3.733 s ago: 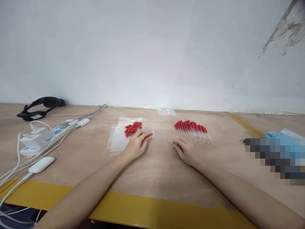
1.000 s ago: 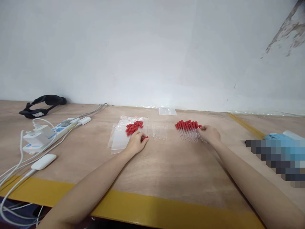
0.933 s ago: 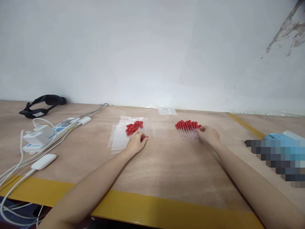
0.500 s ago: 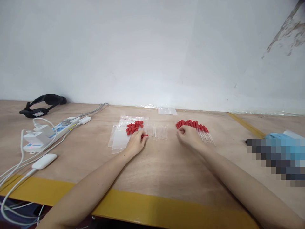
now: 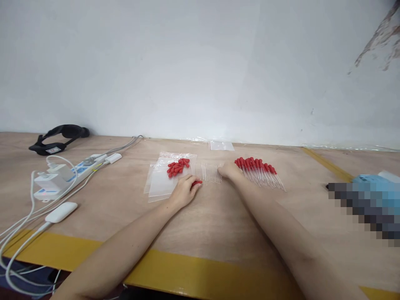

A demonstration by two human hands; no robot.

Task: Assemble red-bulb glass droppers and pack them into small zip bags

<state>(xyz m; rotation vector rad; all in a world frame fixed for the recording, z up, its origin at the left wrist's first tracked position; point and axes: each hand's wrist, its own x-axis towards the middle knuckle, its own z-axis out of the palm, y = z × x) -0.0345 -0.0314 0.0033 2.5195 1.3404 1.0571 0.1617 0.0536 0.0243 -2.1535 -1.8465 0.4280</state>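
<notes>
I saw my left hand (image 5: 183,193) resting on the counter (image 5: 218,221), its fingers pinched on a red bulb (image 5: 197,182) beside the clear bags (image 5: 162,183). My right hand (image 5: 229,171) lay at the row of glass tubes (image 5: 210,173); I couldn't tell how its fingers stood. The finished droppers (image 5: 261,171) lay just right of it.

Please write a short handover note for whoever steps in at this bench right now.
Left hand: on the table, fingers closed on one red bulb.
Right hand: fingertips at the row of clear glass tubes; whether it grips one cannot be told.
Loose red bulbs lie on the clear bags, left of the tubes.
Done: a row of red-capped droppers lies right of the right hand.
Left: the bare tubes and the loose bulbs.
</notes>
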